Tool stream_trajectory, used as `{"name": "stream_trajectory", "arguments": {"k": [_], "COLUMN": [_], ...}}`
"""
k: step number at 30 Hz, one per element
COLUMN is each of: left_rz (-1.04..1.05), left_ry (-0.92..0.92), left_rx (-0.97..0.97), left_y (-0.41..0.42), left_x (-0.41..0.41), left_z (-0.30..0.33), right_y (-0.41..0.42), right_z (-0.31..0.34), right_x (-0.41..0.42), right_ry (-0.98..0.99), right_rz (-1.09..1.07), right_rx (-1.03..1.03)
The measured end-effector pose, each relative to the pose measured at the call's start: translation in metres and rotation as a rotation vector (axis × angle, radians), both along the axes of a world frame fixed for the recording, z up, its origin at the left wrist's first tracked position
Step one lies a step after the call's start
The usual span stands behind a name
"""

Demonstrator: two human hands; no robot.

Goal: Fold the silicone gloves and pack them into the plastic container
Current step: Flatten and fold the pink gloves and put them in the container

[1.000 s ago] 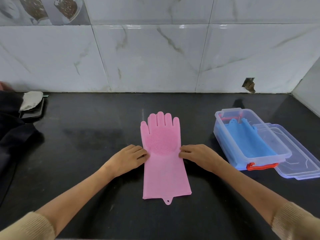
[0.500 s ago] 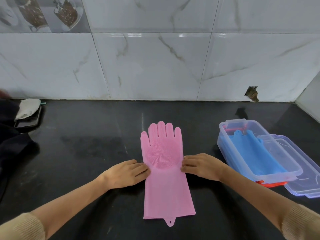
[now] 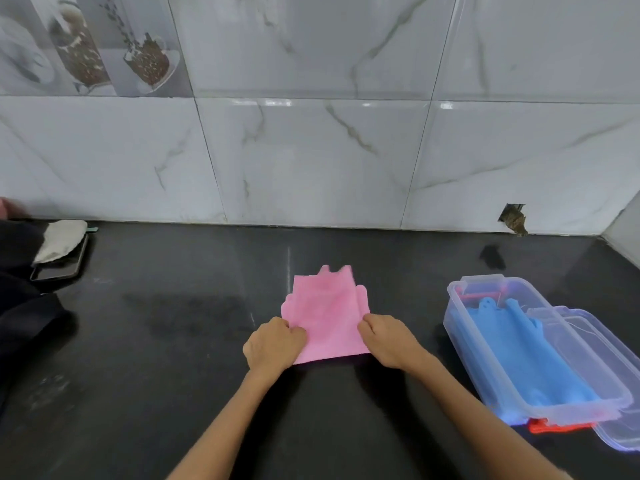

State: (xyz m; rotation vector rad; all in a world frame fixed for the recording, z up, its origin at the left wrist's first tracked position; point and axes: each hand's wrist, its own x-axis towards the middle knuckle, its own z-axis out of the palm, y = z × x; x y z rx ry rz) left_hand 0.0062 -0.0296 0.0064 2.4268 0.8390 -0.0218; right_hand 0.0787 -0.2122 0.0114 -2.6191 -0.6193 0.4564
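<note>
A pink silicone glove (image 3: 327, 315) lies folded in half on the black counter, its cuff laid over the palm, with fingertips poking out at the far edge. My left hand (image 3: 273, 342) pinches the glove's left side and my right hand (image 3: 389, 337) pinches its right side, near the fold. To the right stands a clear plastic container (image 3: 460, 318) with a blue silicone glove (image 3: 526, 355) lying inside it.
The container's clear lid (image 3: 613, 410) leans against its right side, with a red handle (image 3: 554, 427) at the near end. A phone with a grey cloth (image 3: 60, 249) and dark fabric (image 3: 24, 317) sit at the far left. A tiled wall bounds the back.
The pink glove lay flat at full length before. Both hands have lifted its cuff end and folded it forward over the palm, and the head camera has tilted up.
</note>
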Motion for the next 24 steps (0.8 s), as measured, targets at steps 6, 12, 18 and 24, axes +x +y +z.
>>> {"name": "stream_trajectory", "arguments": {"k": [6, 12, 18, 24], "left_rz": [0.100, 0.157, 0.166, -0.062], "left_ry": [0.099, -0.063, -0.126, -0.127], "left_rx": [0.016, 0.176, 0.277, 0.357], "left_y": [-0.004, -0.024, -0.028, -0.009], "left_x": [0.015, 0.001, -0.006, 0.009], "left_z": [-0.007, -0.018, -0.015, -0.022], "right_y": [0.019, 0.027, 0.038, 0.043], "right_z": [-0.005, -0.006, -0.011, -0.021], "right_x": [-0.007, -0.020, -0.031, -0.037], "right_ry": [-0.160, -0.230, -0.224, -0.249], "right_rz": [-0.122, -0.162, -0.346, -0.430], "right_rx": [-0.166, -0.259, -0.211, -0.129]}}
